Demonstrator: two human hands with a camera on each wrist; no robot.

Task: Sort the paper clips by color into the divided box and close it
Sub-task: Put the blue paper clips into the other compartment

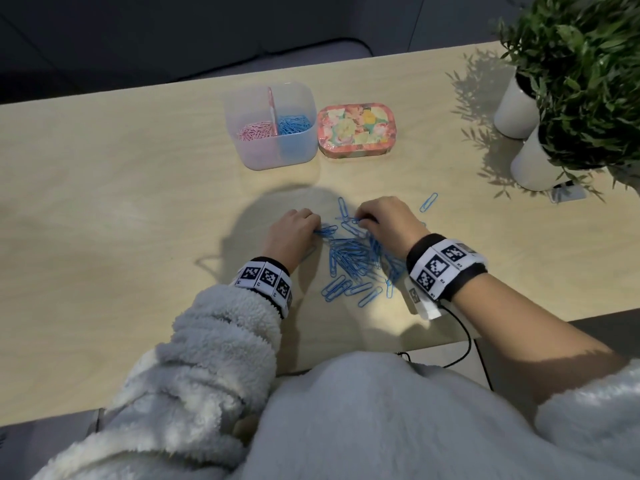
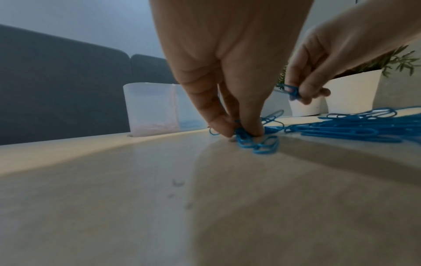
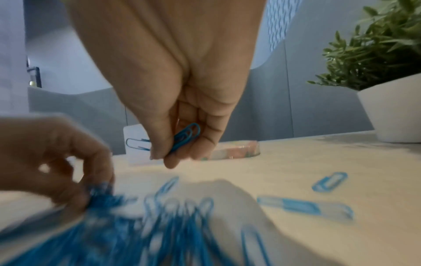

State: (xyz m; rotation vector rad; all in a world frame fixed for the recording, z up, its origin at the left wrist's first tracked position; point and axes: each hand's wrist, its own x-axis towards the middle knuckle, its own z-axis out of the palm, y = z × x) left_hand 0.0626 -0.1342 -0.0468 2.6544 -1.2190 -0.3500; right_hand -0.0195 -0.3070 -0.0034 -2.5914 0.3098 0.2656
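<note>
Our left hand [image 1: 292, 233] pinches blue clips [image 1: 349, 258] off the table [image 1: 138, 202]; our right hand [image 1: 384, 220] holds a few — light, slippery, tangling wire, best pinched in small bunches, then carried to twelve o'clock.

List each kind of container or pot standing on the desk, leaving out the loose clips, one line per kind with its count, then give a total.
Divided plastic box: 1
Flowered tin: 1
White plant pots: 2
Total: 4
</note>
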